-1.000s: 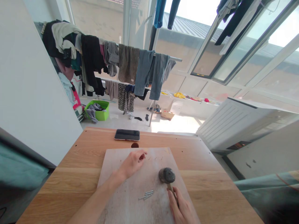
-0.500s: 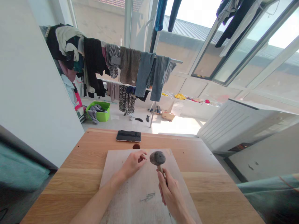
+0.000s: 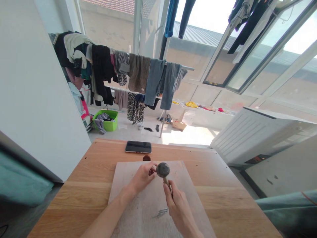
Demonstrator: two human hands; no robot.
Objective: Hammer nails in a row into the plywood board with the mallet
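At lower centre, the right hand [image 3: 179, 205] grips the mallet [image 3: 163, 170] by its handle, probably for control; the left hand [image 3: 143, 177] curls nearby, whether holding something I cannot tell.

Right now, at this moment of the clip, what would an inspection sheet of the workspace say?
Surface: wooden table with a pale board lying on it.
Work items: dark-headed mallet; a few loose metal nails on the board.
Clutter: phone lying beyond the board's far edge.
Hands: right hand grips the mallet's handle; left hand has its fingers curled beside the mallet head, and whether they hold anything is unclear.
Cables: nothing seen on the table.
Surroundings: drying rack hung with clothes; green basket holding cloth on the floor.
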